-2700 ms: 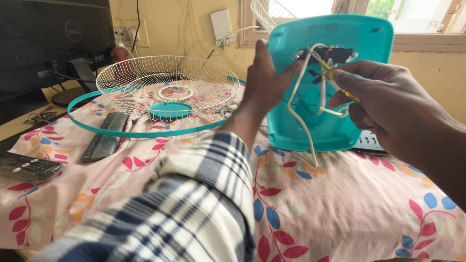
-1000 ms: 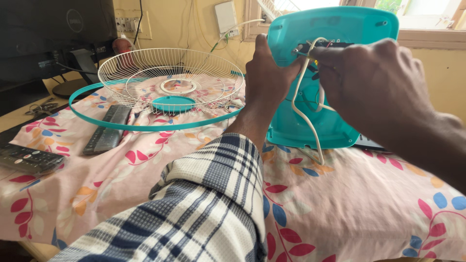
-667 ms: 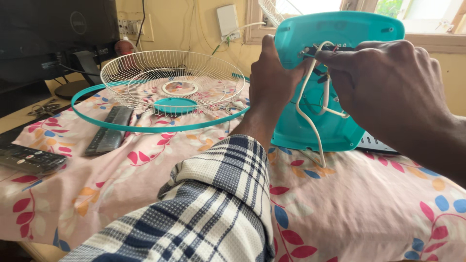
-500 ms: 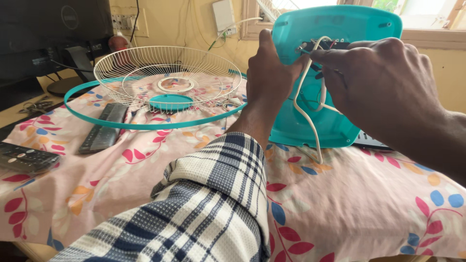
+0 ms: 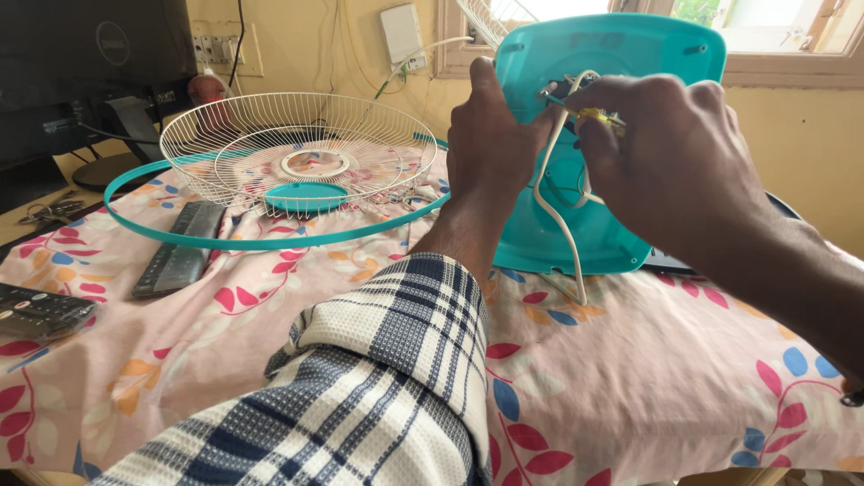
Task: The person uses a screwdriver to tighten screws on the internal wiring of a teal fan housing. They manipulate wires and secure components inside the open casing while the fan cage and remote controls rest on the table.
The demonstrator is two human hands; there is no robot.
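Floral pink cloth [image 5: 630, 378] fills the whole surface under both hands, running out to the left and toward the camera. On it, well off to the left of the left hand, lies the wire fan guard [image 5: 297, 148], a white domed cage, with a teal ring [image 5: 261, 241] circling its base. Nearer the camera from that ring, a dark remote [image 5: 180, 247] lies flat, and another dark remote [image 5: 36, 310] sits at the far left edge.

Now to the middle: the teal fan base [image 5: 621, 54] stands on edge on the cloth, tilted up, its flat underside facing the camera, right behind both hands. The left hand [image 5: 490, 148], coming out of a plaid sleeve [image 5: 387, 387], is wrapped on the left edge of that base, thumb pointing up along the rim, fingers curled round the side and out of sight. The right hand [image 5: 670, 166] is up against the upper middle of the base, fingers drawn together, pinching a small yellow-handled tool [image 5: 598, 117] whose tip points left into a dark fitting there. A white cord [image 5: 562, 225] loops out from under the right hand and hangs down between the two hands to the cloth.
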